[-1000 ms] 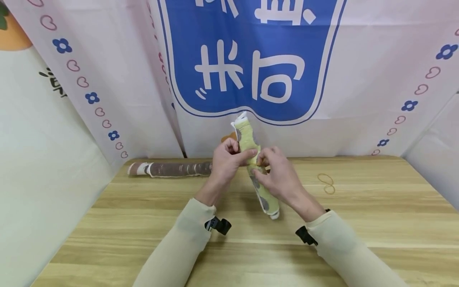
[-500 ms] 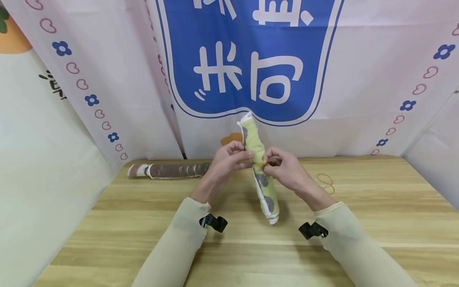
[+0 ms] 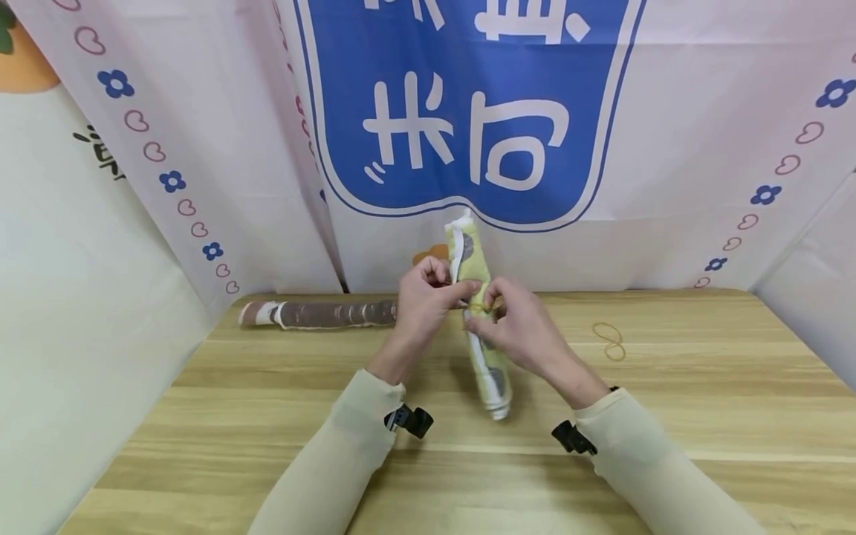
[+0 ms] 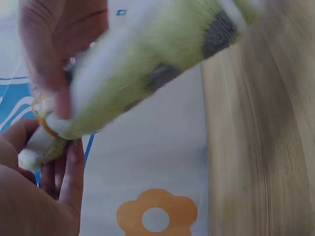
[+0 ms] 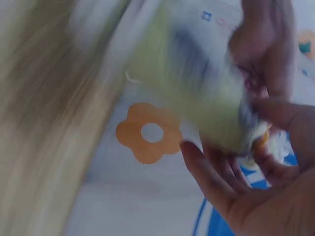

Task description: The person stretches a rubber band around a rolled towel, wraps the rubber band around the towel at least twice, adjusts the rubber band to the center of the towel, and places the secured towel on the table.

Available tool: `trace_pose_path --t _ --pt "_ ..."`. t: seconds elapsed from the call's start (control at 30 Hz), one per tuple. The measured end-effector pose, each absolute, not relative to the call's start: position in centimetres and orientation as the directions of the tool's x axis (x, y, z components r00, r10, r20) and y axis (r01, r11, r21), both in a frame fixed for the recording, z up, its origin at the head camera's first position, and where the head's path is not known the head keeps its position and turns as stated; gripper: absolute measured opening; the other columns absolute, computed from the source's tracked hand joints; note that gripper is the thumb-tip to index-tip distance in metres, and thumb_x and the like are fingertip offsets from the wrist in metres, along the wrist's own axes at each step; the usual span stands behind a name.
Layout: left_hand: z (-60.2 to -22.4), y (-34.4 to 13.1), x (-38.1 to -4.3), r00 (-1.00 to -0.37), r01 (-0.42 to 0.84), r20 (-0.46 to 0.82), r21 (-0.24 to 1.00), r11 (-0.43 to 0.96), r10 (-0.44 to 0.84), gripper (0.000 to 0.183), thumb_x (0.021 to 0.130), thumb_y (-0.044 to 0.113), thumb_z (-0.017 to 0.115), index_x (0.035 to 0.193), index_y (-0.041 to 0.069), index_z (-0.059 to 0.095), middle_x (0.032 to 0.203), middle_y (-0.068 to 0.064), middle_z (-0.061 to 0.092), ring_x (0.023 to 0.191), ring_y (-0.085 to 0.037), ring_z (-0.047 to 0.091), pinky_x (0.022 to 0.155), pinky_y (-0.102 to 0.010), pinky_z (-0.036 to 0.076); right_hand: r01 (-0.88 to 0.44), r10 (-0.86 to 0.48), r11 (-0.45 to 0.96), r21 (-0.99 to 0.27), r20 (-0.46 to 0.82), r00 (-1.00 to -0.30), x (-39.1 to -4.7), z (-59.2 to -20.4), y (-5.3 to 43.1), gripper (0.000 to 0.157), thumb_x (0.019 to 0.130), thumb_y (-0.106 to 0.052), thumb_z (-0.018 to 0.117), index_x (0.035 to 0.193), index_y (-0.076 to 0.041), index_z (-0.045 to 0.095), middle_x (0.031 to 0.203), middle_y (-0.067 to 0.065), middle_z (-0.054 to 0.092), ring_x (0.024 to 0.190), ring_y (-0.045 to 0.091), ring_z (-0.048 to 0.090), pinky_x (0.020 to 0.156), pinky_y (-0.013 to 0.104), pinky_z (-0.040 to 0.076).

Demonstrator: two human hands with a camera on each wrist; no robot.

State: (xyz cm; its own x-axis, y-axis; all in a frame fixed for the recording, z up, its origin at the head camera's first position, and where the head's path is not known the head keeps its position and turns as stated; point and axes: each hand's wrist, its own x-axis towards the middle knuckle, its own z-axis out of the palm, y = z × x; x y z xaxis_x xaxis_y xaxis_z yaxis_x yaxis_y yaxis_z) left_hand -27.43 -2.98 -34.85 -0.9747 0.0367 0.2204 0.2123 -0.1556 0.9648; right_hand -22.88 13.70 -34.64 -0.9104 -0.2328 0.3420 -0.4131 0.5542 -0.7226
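Note:
A rolled towel (image 3: 476, 261), yellow-green with grey spots and a white edge, is held up at a slant above the table. An orange-yellow rubber band (image 4: 47, 127) goes around its middle, a loop of it standing off the cloth in the left wrist view. My left hand (image 3: 423, 303) grips the roll from the left, thumb across its front. From the other side my right hand (image 3: 524, 323) pinches at the rubber band, its thumb lying against the towel. In the right wrist view the towel (image 5: 172, 83) is blurred, and fingers partly cover the band.
A brown and white rolled towel (image 3: 328, 315) lies along the table's back edge, left of the hands. Another rubber band (image 3: 610, 342) lies twisted on the wooden table (image 3: 468, 475) to the right. A printed cloth (image 3: 669, 163) hangs directly behind the table.
The yellow-green roll has turned, so its white edge now faces forward. My right hand moved out with the band, then came back in against the towel; my left thumb lies over the roll again.

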Motion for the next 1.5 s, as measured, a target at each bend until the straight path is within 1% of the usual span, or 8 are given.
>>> trace_pose_path --t 0.13,0.23,0.4,0.57,0.7,0.83,1.13,1.5 --pt "-34.9 -2.8 -27.3 -0.982 0.190 0.188 0.975 -0.115 -0.029 0.046 0.083 -0.002 0.086 0.082 0.010 0.042 0.078 -0.004 0.045 0.074 -0.016 0.060 0.057 -0.023 0.055 -0.556 -0.293 0.657 -0.509 0.507 -0.810 -22.3 -35.1 12.7 0.024 0.086 0.008 0.074 0.088 -0.011 0.061 0.110 0.020 0.058 0.069 0.025 0.060 0.054 0.034 0.051" --pt "-34.9 -2.8 -27.3 -0.982 0.184 0.180 0.979 -0.091 -0.051 0.045 0.084 0.001 0.086 0.083 0.010 0.043 0.078 -0.004 0.044 0.074 -0.016 0.059 0.056 -0.023 0.054 -0.594 -0.316 0.652 -0.471 0.543 -0.778 -22.1 -35.2 12.6 0.026 0.085 0.012 0.069 0.084 -0.014 0.064 0.113 0.022 0.058 0.069 0.026 0.061 0.053 0.035 0.050" --pt "-34.7 -2.8 -27.2 -0.979 0.201 0.197 0.975 -0.097 -0.049 0.044 0.084 0.002 0.087 0.084 0.010 0.044 0.077 -0.003 0.043 0.069 -0.015 0.055 0.057 -0.024 0.054 -0.583 -0.279 0.596 -0.552 0.538 -0.795 -22.5 -35.2 12.9 0.025 0.087 0.013 0.070 0.085 -0.011 0.065 0.107 0.015 0.059 0.083 0.028 0.059 0.066 0.038 0.050" --pt "-34.7 -2.9 -27.4 -0.978 0.206 0.200 0.969 -0.134 -0.057 0.044 0.084 0.003 0.088 0.083 0.011 0.044 0.077 -0.001 0.045 0.070 -0.013 0.056 0.059 -0.025 0.056 -0.557 -0.243 0.566 -0.608 0.523 -0.817 -22.9 -35.2 13.2 0.022 0.088 0.011 0.072 0.097 -0.006 0.061 0.104 0.014 0.058 0.087 0.027 0.057 0.071 0.038 0.050" --pt "-34.7 -3.0 -27.5 -0.979 0.198 0.189 0.966 -0.165 -0.070 0.043 0.084 0.003 0.088 0.083 0.011 0.046 0.079 -0.002 0.050 0.074 -0.014 0.063 0.063 -0.027 0.059 -0.484 -0.190 0.512 -0.710 0.456 -0.869 -23.0 -35.2 13.1 0.034 0.090 0.007 0.076 0.113 0.000 0.053 0.114 0.022 0.063 0.098 0.032 0.068 0.076 0.039 0.059" --pt "-34.7 -3.0 -27.6 -0.978 0.206 0.193 0.961 -0.186 -0.082 0.041 0.085 0.004 0.088 0.084 0.011 0.047 0.081 -0.003 0.054 0.077 -0.015 0.065 0.065 -0.028 0.061 -0.411 -0.147 0.472 -0.780 0.390 -0.909 -23.0 -35.2 13.1 0.047 0.094 0.000 0.078 0.128 0.002 0.047 0.126 0.025 0.063 0.107 0.038 0.071 0.079 0.043 0.062" --pt "-34.8 -2.8 -27.5 -0.972 0.225 0.204 0.946 -0.235 -0.113 0.035 0.086 0.003 0.087 0.088 0.010 0.054 0.087 -0.006 0.064 0.081 -0.016 0.066 0.068 -0.028 0.062 -0.350 -0.102 0.497 -0.794 0.348 -0.932 -23.1 -35.9 12.8 0.054 0.096 -0.021 0.083 0.138 0.000 0.055 0.119 0.019 0.069 0.098 0.031 0.070 0.075 0.042 0.061" --pt "-35.1 -3.3 -27.2 -0.972 0.235 0.224 0.943 -0.234 -0.075 0.022 0.089 0.004 0.085 0.096 0.005 0.065 0.092 -0.008 0.070 0.085 -0.018 0.067 0.076 -0.032 0.063 -0.448 -0.096 0.593 -0.669 0.493 -0.864 -23.3 -36.3 13.2 0.050 0.091 -0.010 0.084 0.133 0.003 0.060 0.110 0.020 0.071 0.084 0.028 0.069 0.071 0.041 0.058"
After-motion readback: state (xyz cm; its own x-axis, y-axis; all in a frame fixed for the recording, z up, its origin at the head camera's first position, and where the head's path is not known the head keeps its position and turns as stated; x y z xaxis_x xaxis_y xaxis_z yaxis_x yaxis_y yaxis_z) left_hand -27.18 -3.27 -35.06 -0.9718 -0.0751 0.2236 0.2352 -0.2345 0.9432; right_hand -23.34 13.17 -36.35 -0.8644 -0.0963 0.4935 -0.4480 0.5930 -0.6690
